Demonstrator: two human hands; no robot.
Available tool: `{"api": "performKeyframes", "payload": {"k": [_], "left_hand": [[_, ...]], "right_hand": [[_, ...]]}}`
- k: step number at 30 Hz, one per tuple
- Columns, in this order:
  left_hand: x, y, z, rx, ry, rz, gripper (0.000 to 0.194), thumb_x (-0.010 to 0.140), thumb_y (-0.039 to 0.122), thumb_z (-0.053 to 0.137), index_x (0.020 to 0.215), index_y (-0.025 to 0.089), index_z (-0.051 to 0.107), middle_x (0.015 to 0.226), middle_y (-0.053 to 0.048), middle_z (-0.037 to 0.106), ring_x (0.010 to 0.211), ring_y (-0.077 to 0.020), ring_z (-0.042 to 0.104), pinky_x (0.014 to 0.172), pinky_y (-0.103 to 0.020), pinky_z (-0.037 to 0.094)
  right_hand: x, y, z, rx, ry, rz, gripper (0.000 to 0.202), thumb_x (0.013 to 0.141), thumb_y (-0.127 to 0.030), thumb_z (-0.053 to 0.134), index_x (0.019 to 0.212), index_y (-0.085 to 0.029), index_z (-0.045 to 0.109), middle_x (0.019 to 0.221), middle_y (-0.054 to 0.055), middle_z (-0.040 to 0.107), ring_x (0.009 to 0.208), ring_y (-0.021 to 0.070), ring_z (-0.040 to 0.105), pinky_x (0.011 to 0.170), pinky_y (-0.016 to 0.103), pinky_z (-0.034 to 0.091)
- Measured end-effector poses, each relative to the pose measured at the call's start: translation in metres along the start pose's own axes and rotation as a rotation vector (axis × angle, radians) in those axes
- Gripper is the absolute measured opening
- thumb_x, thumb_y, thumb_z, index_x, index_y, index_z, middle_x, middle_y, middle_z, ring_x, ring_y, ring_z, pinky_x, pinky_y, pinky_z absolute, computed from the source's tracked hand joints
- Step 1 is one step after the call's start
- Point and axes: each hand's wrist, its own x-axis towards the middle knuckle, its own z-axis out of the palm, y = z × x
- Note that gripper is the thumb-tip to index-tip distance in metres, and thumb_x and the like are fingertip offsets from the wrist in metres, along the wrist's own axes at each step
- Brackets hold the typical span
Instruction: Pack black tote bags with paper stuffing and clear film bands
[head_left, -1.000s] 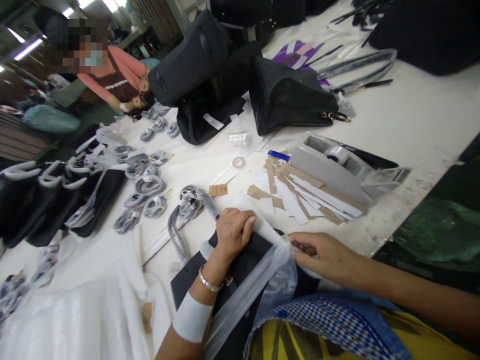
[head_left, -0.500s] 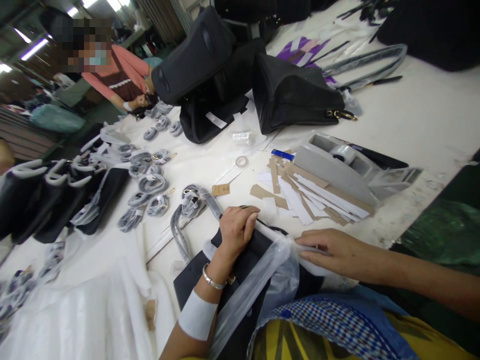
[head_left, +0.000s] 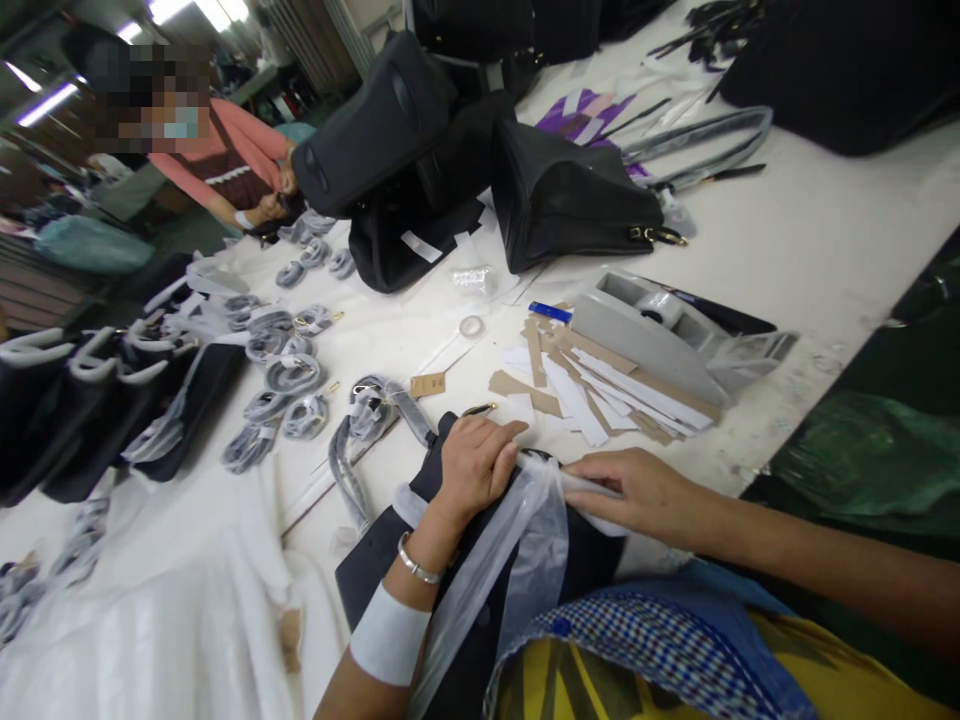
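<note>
A black bag sat at bottom middle — insides hidden. The right hand pinched filmy wrap; the left hand's hold was unclear.

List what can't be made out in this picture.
All in the head view:
What the left hand grips, if anything: hidden by the back of the hand.
The dark bag: partly covered by the left forearm and plastic film.
Print on the brown tag: too small.
Black item, upper right: cut off by the picture's edge.
</note>
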Motion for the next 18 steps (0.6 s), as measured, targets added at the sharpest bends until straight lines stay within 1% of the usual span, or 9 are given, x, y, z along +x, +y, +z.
{"api": "performKeyframes", "payload": {"k": [3,5,6,8,11,13,15,17,18], "left_hand": [[-0.001,0.0,-0.001,-0.098,0.068,0.008,0.032,0.098,0.025,0.037,0.104,0.017,0.067,0.074,-0.005,0.066,0.069,-0.018,0.057,0.074,-0.036,0.042],[-0.003,0.001,-0.001,-0.196,0.117,0.009,0.032,0.098,0.025,0.037,0.102,0.018,0.068,0.071,-0.003,0.065,0.065,-0.0169,0.056,0.072,-0.035,0.042],[-0.004,0.002,-0.001,-0.232,0.14,0.009,0.032,0.098,0.025,0.037,0.1,0.018,0.068,0.069,-0.003,0.065,0.064,-0.0166,0.056,0.071,-0.035,0.042],[-0.005,0.006,-0.003,-0.275,0.189,0.01,0.032,0.098,0.025,0.038,0.097,0.02,0.069,0.067,-0.002,0.064,0.063,-0.0163,0.056,0.07,-0.035,0.042],[-0.005,0.012,-0.008,-0.301,0.261,0.026,0.034,0.098,0.027,0.037,0.093,0.02,0.07,0.062,-0.001,0.061,0.061,-0.016,0.055,0.068,-0.035,0.042],[-0.004,0.016,-0.012,-0.301,0.277,0.068,0.034,0.097,0.029,0.037,0.093,0.02,0.069,0.058,-0.001,0.058,0.058,-0.0157,0.055,0.066,-0.035,0.042],[-0.001,0.018,-0.014,-0.278,0.26,0.12,0.033,0.097,0.03,0.038,0.094,0.019,0.069,0.058,-0.001,0.059,0.056,-0.0152,0.055,0.064,-0.035,0.042],[0.001,0.018,-0.014,-0.247,0.227,0.143,0.031,0.096,0.028,0.039,0.094,0.019,0.068,0.059,-0.001,0.061,0.056,-0.0149,0.055,0.064,-0.034,0.041],[0.002,0.018,-0.013,-0.233,0.212,0.141,0.03,0.096,0.027,0.04,0.093,0.018,0.068,0.061,-0.001,0.062,0.056,-0.0148,0.055,0.064,-0.034,0.041]], "right_hand": [[-0.018,0.0,-0.025,0.119,-0.169,0.077,0.032,0.087,-0.039,0.061,0.113,-0.024,0.071,0.102,0.003,0.073,0.091,0.0252,0.066,0.078,0.031,0.049],[-0.027,0.0,-0.037,0.088,-0.204,0.048,0.03,0.088,-0.038,0.062,0.113,-0.025,0.072,0.106,0.005,0.071,0.096,0.0257,0.064,0.084,0.034,0.049],[-0.029,-0.001,-0.038,0.045,-0.182,-0.002,0.027,0.088,-0.037,0.062,0.11,-0.025,0.073,0.106,0.006,0.071,0.097,0.0252,0.063,0.086,0.034,0.048],[-0.028,-0.002,-0.034,-0.038,-0.103,-0.145,0.022,0.091,-0.03,0.058,0.104,-0.023,0.074,0.102,0.007,0.07,0.098,0.0232,0.062,0.089,0.034,0.047],[-0.017,-0.001,-0.014,-0.103,0.004,-0.345,0.028,0.091,-0.014,0.047,0.098,-0.021,0.073,0.105,0.008,0.066,0.1,0.0191,0.06,0.09,0.031,0.046],[-0.007,0.002,0.001,-0.133,0.054,-0.439,0.034,0.09,-0.008,0.041,0.094,-0.021,0.073,0.112,0.009,0.063,0.103,0.0183,0.059,0.09,0.03,0.047],[0.001,0.006,0.012,-0.231,0.147,-0.465,0.035,0.089,-0.008,0.041,0.088,-0.021,0.073,0.115,0.01,0.061,0.105,0.0207,0.057,0.092,0.034,0.047],[0.005,0.011,0.019,-0.359,0.243,-0.407,0.033,0.088,-0.009,0.042,0.084,-0.021,0.073,0.109,0.01,0.062,0.099,0.022,0.057,0.088,0.036,0.049],[0.005,0.012,0.021,-0.394,0.268,-0.362,0.033,0.088,-0.009,0.042,0.084,-0.02,0.073,0.105,0.009,0.063,0.095,0.0215,0.058,0.084,0.035,0.05]]}}
